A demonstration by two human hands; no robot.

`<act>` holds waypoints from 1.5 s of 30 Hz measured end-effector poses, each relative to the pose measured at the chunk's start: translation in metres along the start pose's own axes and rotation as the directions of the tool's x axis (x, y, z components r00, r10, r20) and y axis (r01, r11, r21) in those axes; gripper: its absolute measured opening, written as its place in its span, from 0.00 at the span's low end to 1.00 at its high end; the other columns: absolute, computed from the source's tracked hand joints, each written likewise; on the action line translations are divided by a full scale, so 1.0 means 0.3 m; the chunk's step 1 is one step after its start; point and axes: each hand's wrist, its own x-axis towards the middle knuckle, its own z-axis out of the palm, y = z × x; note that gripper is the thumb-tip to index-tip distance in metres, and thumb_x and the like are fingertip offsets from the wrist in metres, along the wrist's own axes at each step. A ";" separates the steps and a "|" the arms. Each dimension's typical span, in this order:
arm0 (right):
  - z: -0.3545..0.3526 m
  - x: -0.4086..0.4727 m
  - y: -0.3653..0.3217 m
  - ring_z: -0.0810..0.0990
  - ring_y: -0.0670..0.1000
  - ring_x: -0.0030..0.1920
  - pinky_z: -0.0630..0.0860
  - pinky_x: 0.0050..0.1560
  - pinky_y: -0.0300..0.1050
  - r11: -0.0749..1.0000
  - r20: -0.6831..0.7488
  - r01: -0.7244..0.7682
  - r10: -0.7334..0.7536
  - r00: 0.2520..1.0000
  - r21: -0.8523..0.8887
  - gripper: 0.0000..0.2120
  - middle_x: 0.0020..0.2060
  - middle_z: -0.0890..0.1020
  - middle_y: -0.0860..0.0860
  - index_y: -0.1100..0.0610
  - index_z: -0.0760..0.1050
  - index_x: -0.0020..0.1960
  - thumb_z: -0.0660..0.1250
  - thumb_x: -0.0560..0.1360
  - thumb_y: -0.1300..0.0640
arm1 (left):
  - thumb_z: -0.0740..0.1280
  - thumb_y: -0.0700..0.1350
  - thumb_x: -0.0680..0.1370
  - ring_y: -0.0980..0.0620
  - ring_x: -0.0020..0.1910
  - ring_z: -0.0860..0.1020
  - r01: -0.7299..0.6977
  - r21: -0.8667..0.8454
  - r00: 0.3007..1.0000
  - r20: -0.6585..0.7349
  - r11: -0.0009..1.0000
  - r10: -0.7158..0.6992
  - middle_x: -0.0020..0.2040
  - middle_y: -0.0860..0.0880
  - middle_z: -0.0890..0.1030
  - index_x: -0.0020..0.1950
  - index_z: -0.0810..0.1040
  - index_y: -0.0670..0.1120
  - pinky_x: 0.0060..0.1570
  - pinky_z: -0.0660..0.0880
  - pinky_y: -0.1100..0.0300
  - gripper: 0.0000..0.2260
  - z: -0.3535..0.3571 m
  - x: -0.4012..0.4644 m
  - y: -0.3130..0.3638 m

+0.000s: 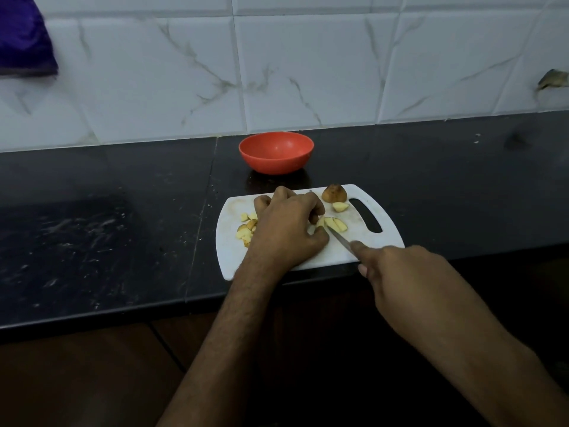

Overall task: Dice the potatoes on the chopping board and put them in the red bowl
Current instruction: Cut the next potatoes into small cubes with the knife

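Head view: the left hand curls its fingers down on potato strips on the white chopping board. The right hand grips a knife, cutting them. Small potato pieces lie at nine o'clock. The red bowl sits at twelve o'clock.

Our left hand covers part of the diced pile and whatever its curled fingertips pin. Our right hand hides the knife handle (only the blade shows). The purple cloth is cut off at the left edge.
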 end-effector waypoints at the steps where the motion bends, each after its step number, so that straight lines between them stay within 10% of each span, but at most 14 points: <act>1: -0.003 -0.016 0.003 0.79 0.50 0.52 0.79 0.51 0.45 1.000 0.014 -0.006 0.006 1.000 -0.001 0.30 0.53 0.80 0.49 0.44 0.55 0.78 0.64 0.81 0.55 | 0.69 0.52 0.74 0.56 0.59 0.68 0.002 0.006 1.000 0.009 1.000 -0.002 0.48 0.59 0.79 0.57 0.77 0.57 0.57 0.56 0.54 0.12 -0.001 0.002 0.000; 13: 0.042 -0.023 0.005 0.80 0.49 0.46 0.80 0.45 0.44 0.986 -0.228 -0.018 0.057 0.972 0.167 0.22 0.46 0.81 0.46 0.37 0.60 0.76 0.55 0.84 0.50 | 0.65 0.54 0.75 0.53 0.60 0.69 0.049 0.143 0.999 -0.006 0.989 -0.049 0.51 0.58 0.79 0.54 0.80 0.56 0.58 0.58 0.51 0.10 0.007 0.002 0.006; 45: 0.040 -0.024 -0.027 0.75 0.43 0.38 0.76 0.43 0.39 0.950 -0.277 0.009 0.082 0.957 0.312 0.21 0.37 0.74 0.43 0.36 0.62 0.75 0.53 0.83 0.45 | 0.67 0.52 0.74 0.55 0.58 0.67 0.110 0.060 0.994 -0.018 0.992 -0.109 0.48 0.59 0.80 0.51 0.80 0.57 0.55 0.56 0.54 0.07 -0.002 -0.002 -0.005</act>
